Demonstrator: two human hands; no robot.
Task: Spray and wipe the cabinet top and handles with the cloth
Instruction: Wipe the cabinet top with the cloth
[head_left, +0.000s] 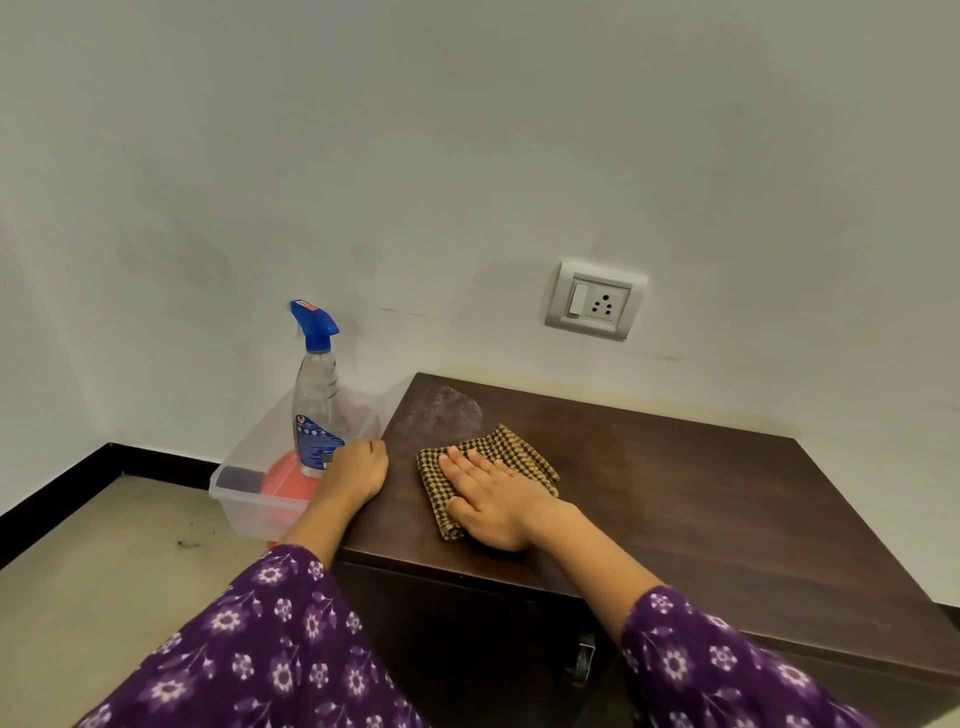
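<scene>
A dark brown wooden cabinet top (701, 499) fills the right half of the view, with a dusty, misted patch (441, 410) at its far left corner. A brown-and-black checked cloth (498, 452) lies folded on the top, and my right hand (498, 499) presses flat on it with straight fingers. A clear spray bottle (314, 395) with a blue trigger head stands upright in a clear plastic bin (244, 499) left of the cabinet. My left hand (361, 467) is curled round the bottle's lower part. A metal handle (584, 657) shows on the cabinet front, partly hidden by my right sleeve.
The bin sits on the beige floor against the cabinet's left side and holds an orange round object (285, 483). A grey wall socket with a switch (595, 301) sits on the wall above the cabinet's back edge. A black skirting (62, 493) runs along the wall.
</scene>
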